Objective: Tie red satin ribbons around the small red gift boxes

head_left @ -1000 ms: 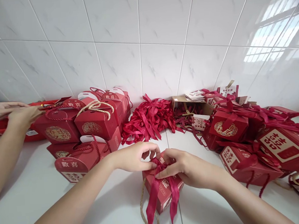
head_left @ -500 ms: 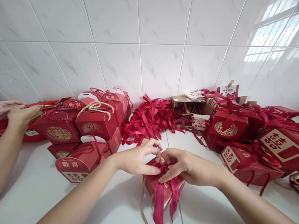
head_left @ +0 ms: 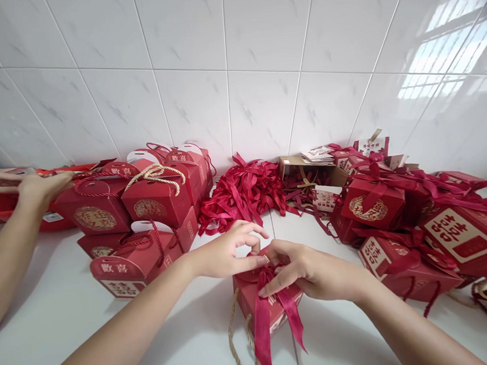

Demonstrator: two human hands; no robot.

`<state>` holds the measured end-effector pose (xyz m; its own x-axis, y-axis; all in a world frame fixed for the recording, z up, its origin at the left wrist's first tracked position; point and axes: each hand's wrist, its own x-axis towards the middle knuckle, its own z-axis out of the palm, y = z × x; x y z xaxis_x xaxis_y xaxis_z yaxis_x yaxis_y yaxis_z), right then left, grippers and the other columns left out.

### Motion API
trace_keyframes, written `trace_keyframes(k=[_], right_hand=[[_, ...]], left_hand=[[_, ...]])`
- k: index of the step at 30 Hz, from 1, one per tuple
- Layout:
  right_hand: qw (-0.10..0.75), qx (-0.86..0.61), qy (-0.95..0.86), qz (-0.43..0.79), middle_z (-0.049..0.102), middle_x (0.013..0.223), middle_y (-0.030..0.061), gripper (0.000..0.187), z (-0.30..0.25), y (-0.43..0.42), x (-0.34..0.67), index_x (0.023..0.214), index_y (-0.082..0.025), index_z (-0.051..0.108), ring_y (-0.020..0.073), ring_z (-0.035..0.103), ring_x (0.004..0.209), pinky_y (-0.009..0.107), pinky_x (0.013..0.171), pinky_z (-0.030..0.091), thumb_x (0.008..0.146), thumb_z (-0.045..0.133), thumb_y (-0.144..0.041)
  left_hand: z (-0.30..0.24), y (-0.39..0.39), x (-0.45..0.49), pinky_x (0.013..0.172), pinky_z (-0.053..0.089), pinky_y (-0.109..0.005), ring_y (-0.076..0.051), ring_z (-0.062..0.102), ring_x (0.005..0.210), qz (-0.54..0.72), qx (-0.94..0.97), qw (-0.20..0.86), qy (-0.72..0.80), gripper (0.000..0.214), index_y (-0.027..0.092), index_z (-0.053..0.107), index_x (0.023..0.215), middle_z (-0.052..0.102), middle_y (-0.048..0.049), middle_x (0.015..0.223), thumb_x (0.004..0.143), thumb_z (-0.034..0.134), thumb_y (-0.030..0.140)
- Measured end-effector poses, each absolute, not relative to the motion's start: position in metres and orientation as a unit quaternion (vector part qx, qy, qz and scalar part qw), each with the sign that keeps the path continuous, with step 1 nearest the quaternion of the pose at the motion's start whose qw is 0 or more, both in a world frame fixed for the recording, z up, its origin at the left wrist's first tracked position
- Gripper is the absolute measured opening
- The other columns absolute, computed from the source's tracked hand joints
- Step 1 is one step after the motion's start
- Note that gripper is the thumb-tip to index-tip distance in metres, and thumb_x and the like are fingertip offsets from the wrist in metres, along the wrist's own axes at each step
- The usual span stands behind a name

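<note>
A red gift box (head_left: 247, 293) with a tan rope handle (head_left: 233, 344) sits on the white surface in front of me. Red ribbon (head_left: 262, 331) is gathered on its top, and two tails hang down over the near side. My right hand (head_left: 303, 267) pinches the ribbon at its gathered middle. Just above the box's top, my left hand (head_left: 235, 252) has thumb and index finger brought together at the ribbon, its other fingers curled loosely. The part of the ribbon between the two hands is mostly covered by fingers.
Stacked red gift boxes (head_left: 157, 202) stand at left, beyond my left forearm. A heap of red ribbons (head_left: 244, 191) lies by the tiled wall. Ribboned boxes (head_left: 378, 206) and an open carton (head_left: 288, 174) are at right. Another person's hands (head_left: 35, 188) work over red items at far left.
My left hand has risen slightly and shifted a little right over the box. The ribbon's right tail has swung outward to the right. The other person's hands have moved slightly.
</note>
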<state>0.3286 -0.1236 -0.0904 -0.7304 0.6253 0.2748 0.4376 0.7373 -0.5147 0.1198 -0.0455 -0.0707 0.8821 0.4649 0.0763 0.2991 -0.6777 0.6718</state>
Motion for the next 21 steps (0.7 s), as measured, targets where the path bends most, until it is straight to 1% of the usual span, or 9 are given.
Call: trace_keyframes(k=[3,7,9,13,15,18,21], right_hand=[[0.231,-0.282,-0.905,0.222,0.052,0.104,0.0072,0.049,-0.088,-0.123,0.329,0.105,-0.025,0.070,0.0144,0.052,0.097,0.027,0.082,0.047,0.077,0.046,0.008],[0.231,-0.273,-0.905,0.232,0.051,0.104,0.0074,0.047,-0.085,-0.122,0.330,0.103,-0.024,0.071,0.0143,0.052,0.098,0.027,0.084,0.047,0.077,0.048,0.007],[0.230,-0.272,-0.904,0.235,0.051,0.107,0.0076,0.046,-0.083,-0.123,0.331,0.103,-0.023,0.071,0.0137,0.053,0.097,0.026,0.083,0.047,0.077,0.048,0.007],[0.233,-0.279,-0.902,0.233,0.051,0.106,0.0085,0.044,-0.082,-0.125,0.331,0.103,-0.022,0.071,0.0133,0.053,0.095,0.024,0.081,0.048,0.078,0.049,0.006],[0.236,-0.280,-0.902,0.231,0.052,0.105,0.0086,0.042,-0.083,-0.126,0.331,0.102,-0.022,0.071,0.0137,0.053,0.095,0.025,0.080,0.048,0.079,0.050,0.005],[0.243,-0.279,-0.902,0.222,0.053,0.104,0.0081,0.042,-0.083,-0.125,0.331,0.101,-0.024,0.072,0.0140,0.054,0.095,0.027,0.081,0.048,0.080,0.049,0.004],[0.253,-0.292,-0.897,0.216,0.054,0.095,0.0061,0.041,-0.082,-0.124,0.335,0.100,-0.025,0.072,0.0117,0.055,0.084,0.025,0.074,0.049,0.083,0.046,0.002]], left_hand=[[-0.074,-0.046,0.124,0.101,0.030,-0.038,-0.022,0.041,0.117,0.126,0.888,0.393,0.200,0.029,0.018,0.050,0.063,0.053,-0.0021,0.123,0.082,0.057,0.038],[-0.079,-0.048,0.129,0.093,0.036,-0.033,-0.019,0.049,0.106,0.147,0.865,0.437,0.200,0.035,0.017,0.040,0.057,0.057,-0.0039,0.117,0.081,0.057,0.036],[-0.080,-0.048,0.131,0.090,0.038,-0.031,-0.018,0.050,0.102,0.161,0.861,0.435,0.206,0.038,0.017,0.037,0.056,0.058,-0.0040,0.113,0.081,0.057,0.036],[-0.078,-0.050,0.132,0.088,0.037,-0.028,-0.015,0.051,0.093,0.166,0.867,0.423,0.204,0.033,0.017,0.042,0.058,0.060,-0.0017,0.104,0.083,0.055,0.035],[-0.079,-0.051,0.132,0.085,0.038,-0.028,-0.014,0.051,0.091,0.169,0.867,0.424,0.201,0.033,0.018,0.042,0.058,0.059,-0.0012,0.100,0.081,0.057,0.035],[-0.081,-0.054,0.134,0.078,0.041,-0.027,-0.015,0.052,0.086,0.180,0.859,0.432,0.206,0.038,0.018,0.034,0.056,0.059,-0.0016,0.092,0.076,0.062,0.034],[-0.085,-0.059,0.138,0.076,0.043,-0.028,-0.017,0.055,0.086,0.195,0.843,0.449,0.222,0.043,0.020,0.026,0.054,0.059,-0.0023,0.083,0.072,0.064,0.028]])
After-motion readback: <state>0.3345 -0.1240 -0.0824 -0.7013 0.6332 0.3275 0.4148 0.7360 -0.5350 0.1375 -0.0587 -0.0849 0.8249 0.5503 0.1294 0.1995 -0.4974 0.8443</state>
